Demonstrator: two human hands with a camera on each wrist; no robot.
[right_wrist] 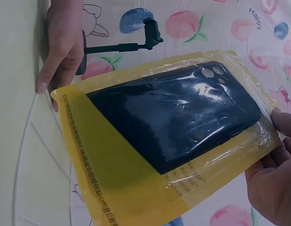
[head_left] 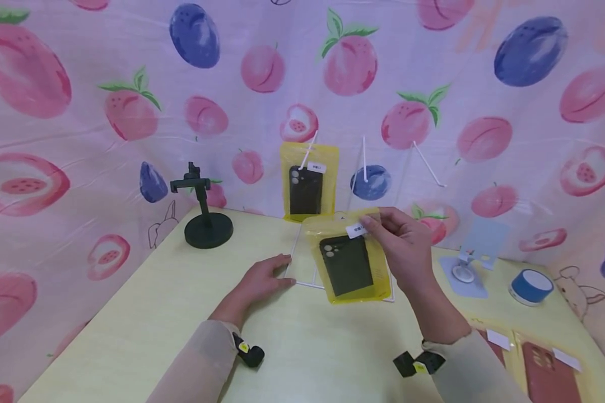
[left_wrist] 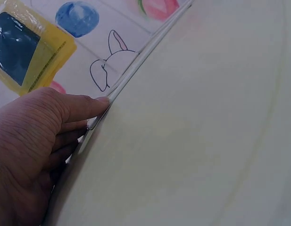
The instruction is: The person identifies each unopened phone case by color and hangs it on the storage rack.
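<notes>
Between thumb and fingers, my right hand [head_left: 408, 246] pinches the top edge of a yellow plastic bag [head_left: 312, 229] with a black phone case [head_left: 347, 266] inside and a white label on it. The bag tilts in front of a white wire display rack [head_left: 310, 285]. At the rack's front left corner, my left hand [head_left: 262, 282] grips the base wire; the left wrist view shows the thumb [left_wrist: 91, 107] on the wire. A second bagged black phone case [head_left: 305, 190] hangs from the rack's left hook. Much of the rack is hidden behind the held bag.
The middle hook [head_left: 365, 159] and right hook [head_left: 429, 164] stick out beside the hung bag. A black phone stand [head_left: 208, 229] stands back left. At right are a light blue stand [head_left: 464, 274], a blue round object [head_left: 531, 286] and bagged reddish cases [head_left: 549, 369].
</notes>
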